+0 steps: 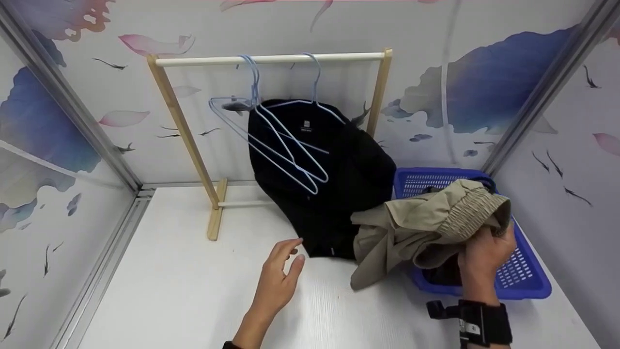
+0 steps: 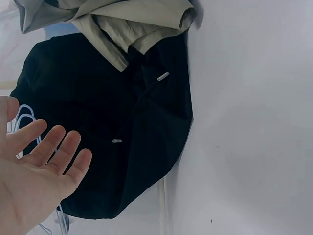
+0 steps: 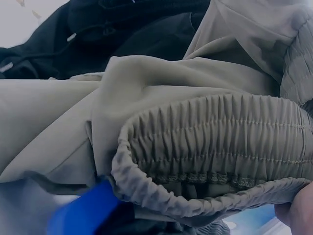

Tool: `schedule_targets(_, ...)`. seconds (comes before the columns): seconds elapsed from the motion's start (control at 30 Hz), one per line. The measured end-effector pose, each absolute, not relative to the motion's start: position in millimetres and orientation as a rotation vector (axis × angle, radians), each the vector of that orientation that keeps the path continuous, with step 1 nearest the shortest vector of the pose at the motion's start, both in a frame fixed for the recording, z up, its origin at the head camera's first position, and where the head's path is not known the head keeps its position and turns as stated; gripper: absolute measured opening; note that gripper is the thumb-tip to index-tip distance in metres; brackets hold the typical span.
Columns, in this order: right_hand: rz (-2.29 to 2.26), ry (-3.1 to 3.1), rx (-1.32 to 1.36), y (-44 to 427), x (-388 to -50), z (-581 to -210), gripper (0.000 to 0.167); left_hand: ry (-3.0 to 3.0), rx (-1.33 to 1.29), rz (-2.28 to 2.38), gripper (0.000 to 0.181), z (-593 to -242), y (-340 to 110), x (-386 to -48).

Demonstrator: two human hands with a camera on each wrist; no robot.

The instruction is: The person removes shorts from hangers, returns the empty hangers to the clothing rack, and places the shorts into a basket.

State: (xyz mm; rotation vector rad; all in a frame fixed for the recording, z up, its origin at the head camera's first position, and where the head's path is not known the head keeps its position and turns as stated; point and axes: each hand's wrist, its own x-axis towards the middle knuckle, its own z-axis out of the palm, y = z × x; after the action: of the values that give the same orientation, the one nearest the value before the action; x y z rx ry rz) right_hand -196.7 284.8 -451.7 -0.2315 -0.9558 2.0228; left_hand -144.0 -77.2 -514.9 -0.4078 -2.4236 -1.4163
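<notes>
Khaki trousers with an elastic waistband (image 1: 426, 218) are held up by my right hand (image 1: 487, 252), which grips them near the waistband, over the basket. In the right wrist view the gathered waistband (image 3: 220, 137) gapes, with part of the hand at the lower right edge. My left hand (image 1: 278, 278) holds nothing, fingers spread, below a black garment (image 1: 319, 194) that hangs on a light blue hanger (image 1: 316, 80). The left wrist view shows the palm (image 2: 34, 171) beside the black garment (image 2: 98, 107), the khaki cloth (image 2: 127, 24) above it.
A rack with a white rail (image 1: 203, 61) and wooden legs stands at the back. Empty light blue hangers (image 1: 271, 150) hang left of and partly before the black garment. A blue basket (image 1: 533, 281) with dark clothes (image 1: 443, 274) inside sits at the right, near the side wall.
</notes>
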Motion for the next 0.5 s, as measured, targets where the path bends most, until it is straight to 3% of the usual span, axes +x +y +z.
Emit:
schedule_targets(0.1, 1.954, -0.973, -0.256, 291, -198, -453, 0.009, -2.424, -0.405, -1.413, 0.035, -515, -78, -144)
schedule_targets(0.27, 1.699, -1.181, -0.362, 305, -199, -460, 0.018, -2.433, -0.406, -1.406, 0.035, -515, -77, -145)
schedule_targets(0.5, 1.325, -1.456, -0.609, 324, -197, -469, 0.018, -2.432, -0.404, -1.408, 0.035, -515, -78, -146)
